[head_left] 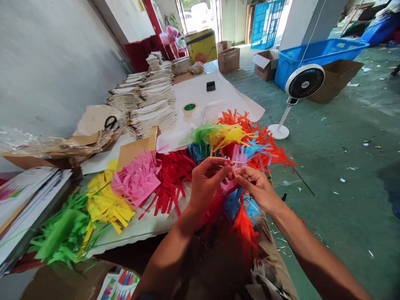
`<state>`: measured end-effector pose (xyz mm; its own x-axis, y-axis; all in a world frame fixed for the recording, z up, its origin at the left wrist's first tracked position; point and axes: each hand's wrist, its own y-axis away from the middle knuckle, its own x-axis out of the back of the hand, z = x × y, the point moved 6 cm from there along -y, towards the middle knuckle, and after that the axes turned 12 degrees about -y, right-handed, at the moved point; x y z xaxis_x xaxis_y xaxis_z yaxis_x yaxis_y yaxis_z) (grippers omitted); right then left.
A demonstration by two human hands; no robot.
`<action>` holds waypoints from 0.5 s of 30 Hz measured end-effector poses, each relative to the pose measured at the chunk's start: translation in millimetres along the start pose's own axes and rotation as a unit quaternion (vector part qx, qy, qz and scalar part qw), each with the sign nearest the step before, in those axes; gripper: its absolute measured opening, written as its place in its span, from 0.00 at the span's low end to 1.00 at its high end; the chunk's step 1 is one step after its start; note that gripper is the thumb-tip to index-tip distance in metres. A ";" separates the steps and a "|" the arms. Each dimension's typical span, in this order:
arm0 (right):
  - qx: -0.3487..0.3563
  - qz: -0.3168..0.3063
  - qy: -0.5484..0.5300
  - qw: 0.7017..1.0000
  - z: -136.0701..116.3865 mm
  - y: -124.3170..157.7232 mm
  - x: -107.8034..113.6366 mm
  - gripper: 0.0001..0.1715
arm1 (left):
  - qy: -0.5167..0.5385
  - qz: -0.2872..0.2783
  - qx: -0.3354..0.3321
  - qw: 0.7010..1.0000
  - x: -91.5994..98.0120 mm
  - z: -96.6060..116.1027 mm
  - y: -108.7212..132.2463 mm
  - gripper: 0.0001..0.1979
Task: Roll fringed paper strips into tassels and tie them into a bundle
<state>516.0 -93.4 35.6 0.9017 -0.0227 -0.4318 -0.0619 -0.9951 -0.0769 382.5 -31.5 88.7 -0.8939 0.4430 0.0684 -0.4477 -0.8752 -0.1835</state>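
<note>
My left hand (208,179) and my right hand (258,187) meet just above the table's near edge, both pinched on a pink fringed paper strip (236,160). Orange (245,227) and blue fringed paper (233,206) hangs below the hands onto my lap. Piles of cut fringed paper lie on the table (146,227): green (61,235), yellow (104,204), pink (137,177) and red (170,177) to the left, and a mixed orange, yellow and green heap (237,133) behind the hands.
Stacks of white folded paper (151,102), scissors (110,122), a tape roll (189,107) and a black phone (211,86) lie farther back. A white standing fan (301,89), blue crates (315,56) and cardboard boxes (229,59) stand on the green floor to the right.
</note>
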 end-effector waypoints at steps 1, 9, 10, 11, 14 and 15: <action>-0.005 0.006 -0.010 1.000 1.7 -0.2 0.5 0.19 | 0.004 0.006 0.001 1.000 0.7 -2.1 -0.6 0.10; -0.031 0.026 -0.078 0.996 11.4 -1.1 5.4 0.21 | -0.012 0.015 0.020 1.000 4.4 -18.8 -2.0 0.10; -0.036 0.028 -0.080 0.996 11.7 -0.8 6.3 0.22 | -0.013 0.012 0.021 1.000 4.5 -19.7 -2.1 0.10; -0.038 0.030 -0.082 0.995 11.6 -0.6 6.9 0.22 | -0.012 0.008 0.022 1.000 4.2 -20.3 -2.2 0.10; -0.040 0.028 -0.094 0.994 11.1 -0.4 7.1 0.23 | -0.007 -0.004 0.021 1.000 2.3 -20.6 -2.9 0.10; -0.039 0.029 -0.098 0.994 11.3 -0.5 7.1 0.23 | -0.005 -0.007 0.021 1.000 1.6 -20.6 -3.1 0.10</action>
<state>517.6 -91.9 22.4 0.7969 -0.0681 -0.6003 -0.0701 -0.9973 0.0200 382.9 -24.0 69.2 -0.8874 0.4541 0.0800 -0.4610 -0.8760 -0.1418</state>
